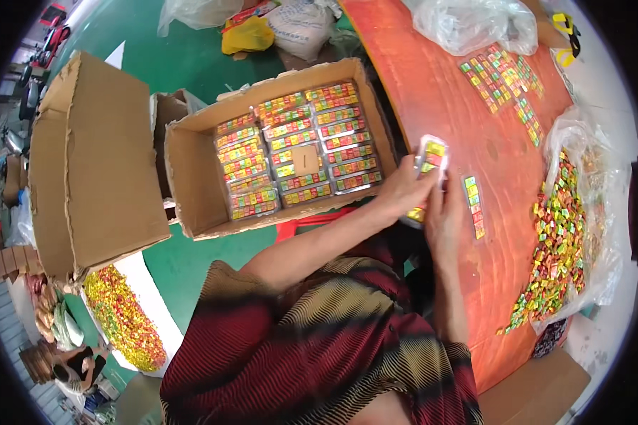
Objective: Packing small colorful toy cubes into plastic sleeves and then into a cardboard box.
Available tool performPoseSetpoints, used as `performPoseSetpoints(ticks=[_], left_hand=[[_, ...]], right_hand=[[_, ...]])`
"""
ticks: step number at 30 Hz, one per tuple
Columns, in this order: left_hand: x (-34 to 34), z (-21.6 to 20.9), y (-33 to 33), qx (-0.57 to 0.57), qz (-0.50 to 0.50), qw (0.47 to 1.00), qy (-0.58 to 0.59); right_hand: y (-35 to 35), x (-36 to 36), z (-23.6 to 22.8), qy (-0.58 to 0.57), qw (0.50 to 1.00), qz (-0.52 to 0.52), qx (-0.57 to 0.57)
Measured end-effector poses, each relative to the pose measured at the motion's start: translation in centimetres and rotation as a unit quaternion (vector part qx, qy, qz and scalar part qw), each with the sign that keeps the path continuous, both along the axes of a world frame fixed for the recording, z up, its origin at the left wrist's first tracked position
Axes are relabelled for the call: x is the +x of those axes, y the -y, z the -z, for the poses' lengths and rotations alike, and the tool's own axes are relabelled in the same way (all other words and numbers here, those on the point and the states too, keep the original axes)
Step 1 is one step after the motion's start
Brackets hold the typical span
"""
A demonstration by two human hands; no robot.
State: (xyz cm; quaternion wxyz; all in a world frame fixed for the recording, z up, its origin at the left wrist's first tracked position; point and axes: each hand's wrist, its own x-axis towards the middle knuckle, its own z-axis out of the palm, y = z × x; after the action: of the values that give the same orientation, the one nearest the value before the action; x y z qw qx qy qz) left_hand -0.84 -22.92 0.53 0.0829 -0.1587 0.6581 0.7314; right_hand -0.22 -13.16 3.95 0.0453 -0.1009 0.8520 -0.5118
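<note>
Between my two hands is a long clear plastic pack (432, 153) filled with small red, yellow and green squares. My left hand (400, 191) is closed around its middle, by the left edge of the orange table. My right hand (444, 211) presses its fingers against the pack's right side; part of its grip is hidden. Just right of that hand, a short strip of the same coloured squares (473, 207) lies on the table (500, 273). To the left, an open cardboard carton (195, 166) holds rows of similar packs (283, 131), with a small tan card (305, 161) on top.
Loose coloured squares (556, 234) are heaped at the table's right, beside clear plastic sheeting (606, 262). Further strips (500, 78) lie at the far end near a plastic bag (475, 27). Another carton (117, 170) stands left; a person (74, 372) sits at lower left.
</note>
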Motion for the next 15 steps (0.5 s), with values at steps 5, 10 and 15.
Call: performPoseSetpoints(ticks=[5, 10, 15], left_hand=[[3.9, 0.5, 3.3, 0.177, 0.007, 0.982, 0.062], [8.6, 0.7, 5.6, 0.079, 0.126, 0.987, 0.062], [12.5, 0.5, 6.5, -0.029, 0.226, 0.973, 0.027]], right_hand=[[1.5, 3.1, -1.5, 0.001, 0.996, -0.056, 0.074], [0.9, 0.9, -1.2, -0.012, 0.988, -0.011, 0.150], [0.9, 2.4, 0.1, 0.188, 0.950, -0.248, -0.027]])
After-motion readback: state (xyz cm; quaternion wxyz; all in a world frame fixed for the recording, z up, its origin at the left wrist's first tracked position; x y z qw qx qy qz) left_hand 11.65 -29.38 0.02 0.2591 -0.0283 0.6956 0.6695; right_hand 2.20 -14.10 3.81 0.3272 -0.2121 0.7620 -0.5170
